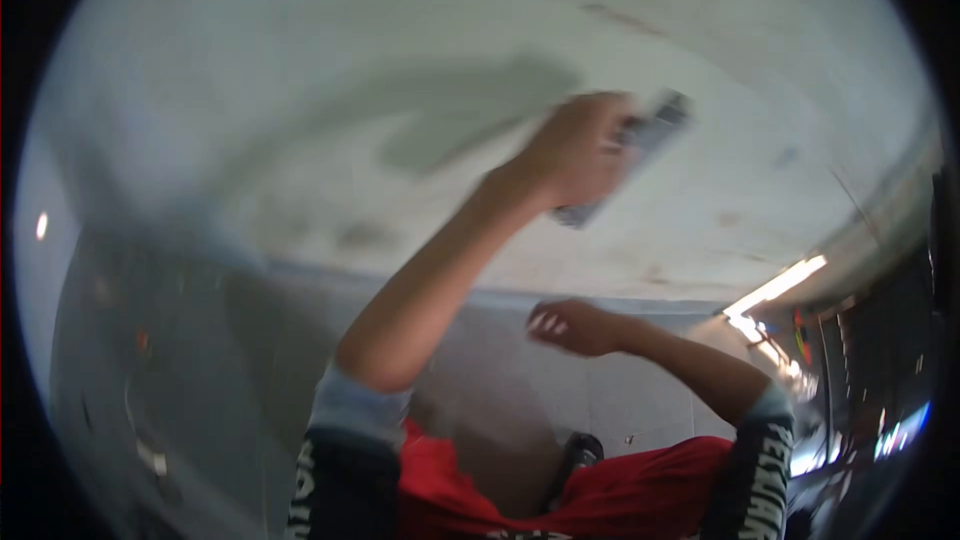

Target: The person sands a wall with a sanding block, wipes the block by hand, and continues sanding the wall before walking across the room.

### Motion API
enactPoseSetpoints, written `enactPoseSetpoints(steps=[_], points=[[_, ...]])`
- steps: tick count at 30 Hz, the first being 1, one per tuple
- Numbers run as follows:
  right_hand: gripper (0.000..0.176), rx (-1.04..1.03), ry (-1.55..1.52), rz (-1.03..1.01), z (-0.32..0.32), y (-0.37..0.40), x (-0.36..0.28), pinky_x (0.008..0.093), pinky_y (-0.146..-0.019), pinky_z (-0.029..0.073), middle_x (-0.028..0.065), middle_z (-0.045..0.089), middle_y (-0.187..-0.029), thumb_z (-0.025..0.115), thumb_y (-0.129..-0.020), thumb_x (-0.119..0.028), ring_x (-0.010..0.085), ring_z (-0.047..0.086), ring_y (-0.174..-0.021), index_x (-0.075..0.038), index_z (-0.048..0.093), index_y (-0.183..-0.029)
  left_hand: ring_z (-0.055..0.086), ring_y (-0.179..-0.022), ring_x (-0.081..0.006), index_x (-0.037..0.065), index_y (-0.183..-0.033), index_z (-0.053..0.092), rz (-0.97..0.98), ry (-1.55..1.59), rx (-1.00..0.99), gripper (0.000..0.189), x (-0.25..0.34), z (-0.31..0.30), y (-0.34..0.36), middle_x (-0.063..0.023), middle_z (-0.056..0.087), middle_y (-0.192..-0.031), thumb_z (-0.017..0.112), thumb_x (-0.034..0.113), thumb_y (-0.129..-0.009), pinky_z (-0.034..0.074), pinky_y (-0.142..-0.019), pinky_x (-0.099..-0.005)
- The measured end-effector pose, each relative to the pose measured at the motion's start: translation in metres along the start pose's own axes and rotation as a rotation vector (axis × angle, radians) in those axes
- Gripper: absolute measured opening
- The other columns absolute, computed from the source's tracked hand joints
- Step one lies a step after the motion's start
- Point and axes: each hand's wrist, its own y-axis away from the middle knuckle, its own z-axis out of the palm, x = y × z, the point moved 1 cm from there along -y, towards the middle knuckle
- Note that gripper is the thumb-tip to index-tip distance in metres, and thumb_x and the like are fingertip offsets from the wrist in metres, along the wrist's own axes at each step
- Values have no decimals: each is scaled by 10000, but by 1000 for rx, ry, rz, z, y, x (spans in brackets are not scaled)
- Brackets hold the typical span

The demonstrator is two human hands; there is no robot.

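My left hand (590,150) is wrapped round a flat grey tool (655,140), a long bar with a dark end, held slanted in front of a large pale surface (760,140). Motion blurs the hand and the tool, and it is unclear whether the tool touches the surface. Lower down, my right hand (572,328) hangs in front of the grey floor with its fingers curled. Small whitish patches show at these fingers; what they hold, if anything, is not clear.
The pale surface's lower edge (640,304) runs above the grey floor (500,340). A dark shoe (580,452) shows near the red clothing (640,485). Bright strip lights (775,285) are at the right. A small whitish object (152,458) lies at the lower left.
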Motion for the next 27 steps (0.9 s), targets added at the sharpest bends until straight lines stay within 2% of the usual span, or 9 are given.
enactPoseSetpoints(steps=[3,6,8,10,12,15,17,22,27], points=[[534,122,-470,163,-21,7,-12,371,-892,531,108,624,-1222,624,-998,-347,226,640,-1057,-90,445,-1431,705,-789,-270,6,-1012,716,-234,142,-360,342,-9,31,8,-192,725,-850,694,146,-701,539,-680,-408],[576,245,-943,-10,-23,24,-11,404,-907,515,69,576,-1344,481,-996,-532,252,616,-1154,-91,525,-1364,733,-882,-320,11,-875,777,-433,11,-386,339,-36,84,4,-206,746,-931,719,258,-651,585,-760,-407],[562,165,-784,376,-35,21,-9,393,-854,533,88,659,-1249,496,-990,-510,230,672,-1036,-67,563,-1328,732,-945,-313,8,-940,777,-566,26,-406,395,-39,71,18,-199,750,-1015,743,291,-666,586,-808,-425],[443,-67,-387,350,-41,21,-58,364,-772,549,103,734,-1028,560,-984,-380,212,706,-867,-10,641,-1213,722,-986,-289,27,-1017,768,-674,38,-445,432,-57,52,29,-171,747,-1083,766,292,-676,578,-835,-426],[324,-341,116,359,-26,18,-135,344,-745,556,135,742,-937,649,-969,-306,217,714,-787,-17,700,-1106,694,-1026,-259,64,-1066,755,-811,172,-811,432,-99,67,43,-130,725,-1159,772,295,-701,562,-855,-422],[210,-352,71,-137,12,21,-201,371,-728,556,160,728,-894,709,-928,-184,275,733,-837,-2,697,-1032,699,-974,-254,82,-1058,747,-908,121,-962,401,-126,54,70,-121,728,-1105,787,275,-709,570,-824,-405],[242,-264,-276,-436,55,26,-229,353,-644,533,156,660,-793,773,-883,-168,304,684,-723,5,630,-971,691,-956,-256,84,-1070,738,-925,85,-1026,421,-139,54,84,-124,721,-1098,790,291,-707,563,-816,-406],[338,-35,-144,-719,101,19,-247,387,-498,472,93,540,-725,814,-849,-219,271,566,-552,-40,529,-834,680,-949,-248,84,-1088,723,-968,-40,-1169,421,-147,41,124,-126,703,-1125,780,291,-726,554,-796,-408],[319,49,-284,-824,114,16,-255,361,-464,447,73,493,-714,804,-855,-216,238,552,-545,-28,547,-837,683,-987,-262,20,-1156,690,-1034,-8,-1168,427,-140,38,148,-146,686,-1181,760,198,-775,584,-805,-397]])
